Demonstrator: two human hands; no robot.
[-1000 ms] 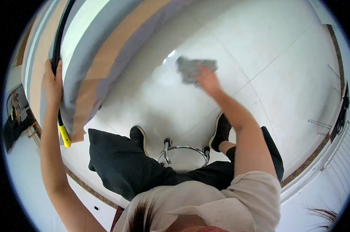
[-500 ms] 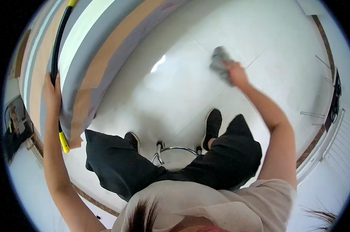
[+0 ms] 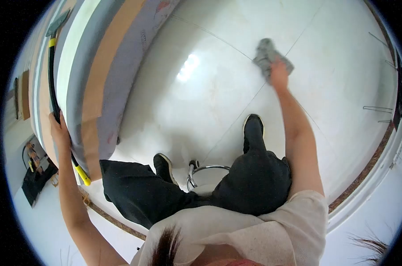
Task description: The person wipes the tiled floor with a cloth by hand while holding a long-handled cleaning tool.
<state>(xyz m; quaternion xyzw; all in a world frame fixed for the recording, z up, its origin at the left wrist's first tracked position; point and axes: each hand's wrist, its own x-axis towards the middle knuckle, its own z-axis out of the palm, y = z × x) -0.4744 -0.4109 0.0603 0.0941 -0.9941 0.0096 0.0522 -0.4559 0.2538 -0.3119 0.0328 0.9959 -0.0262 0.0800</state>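
Observation:
My left hand (image 3: 60, 129) is wrapped round a long black handle (image 3: 53, 88) with yellow ends. A flat dark tool head (image 3: 57, 23) tops the handle, which lies along the side of a large striped padded object (image 3: 88, 80), like a mattress or sofa. Out to the right, my right hand (image 3: 279, 73) grips a crumpled grey cloth (image 3: 265, 55) above or against the pale tiled floor (image 3: 210, 88); contact cannot be made out.
A chrome ring and leg of a stool (image 3: 210, 168) show between my black shoes. Metal prongs (image 3: 377, 108) stick out from the right wall, by a brown skirting strip (image 3: 363, 177). Dark items and a bag (image 3: 34, 179) are at the far left.
My right hand and the cloth have moved right and farther out. The view has shifted, and my left hand appears lower with the handle, whose dark head now shows at the top.

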